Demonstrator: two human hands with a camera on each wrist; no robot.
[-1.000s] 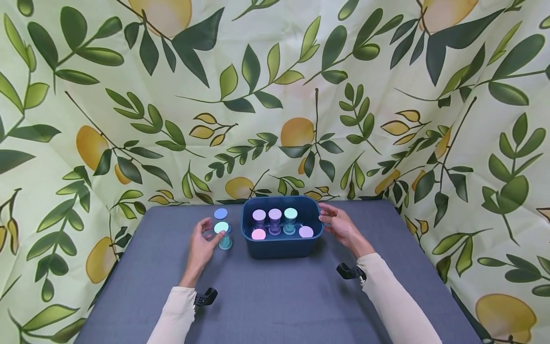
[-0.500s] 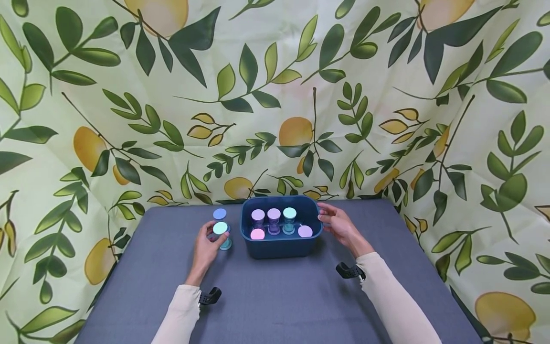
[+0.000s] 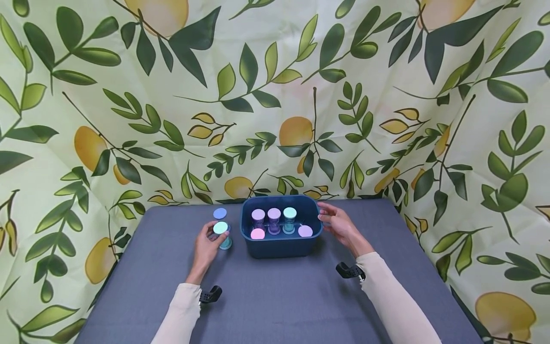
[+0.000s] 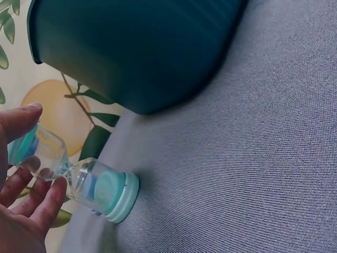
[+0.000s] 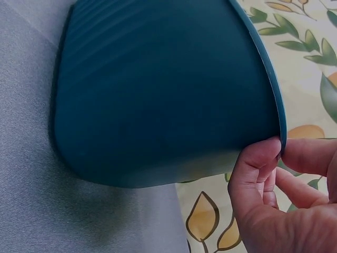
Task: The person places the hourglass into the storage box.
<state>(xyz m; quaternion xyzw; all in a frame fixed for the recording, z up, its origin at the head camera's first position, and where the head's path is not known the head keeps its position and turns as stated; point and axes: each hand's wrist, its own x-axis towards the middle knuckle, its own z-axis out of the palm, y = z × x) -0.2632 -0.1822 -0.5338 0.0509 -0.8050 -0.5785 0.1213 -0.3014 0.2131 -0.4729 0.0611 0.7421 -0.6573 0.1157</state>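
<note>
My left hand (image 3: 205, 247) holds a small sand timer (image 3: 221, 227) with teal caps, standing left of a dark blue bin (image 3: 281, 249). In the left wrist view, thumb and fingertips are around the clear upper bulb and top cap of the teal sand timer (image 4: 108, 192), its lower cap on the cloth. At the bin's right end, my right hand (image 3: 342, 228) pinches the rim; the right wrist view shows thumb and fingers (image 5: 308, 155) on either side of that edge. Inside the bin stand more timers: two lilac-capped (image 3: 274, 213), one teal-capped (image 3: 290, 213), one pink-topped (image 3: 257, 233), and another lilac top (image 3: 305, 231).
A blue-capped timer (image 3: 220, 213) stands just behind the held one, partly hidden. Grey cloth (image 3: 275, 301) covers the table. A leaf-and-lemon patterned curtain (image 3: 275, 110) hangs close behind the bin and along both sides.
My left hand has moved slightly right and its fingers have come in around the teal sand timer. The right hand stays at the bin's rim.
</note>
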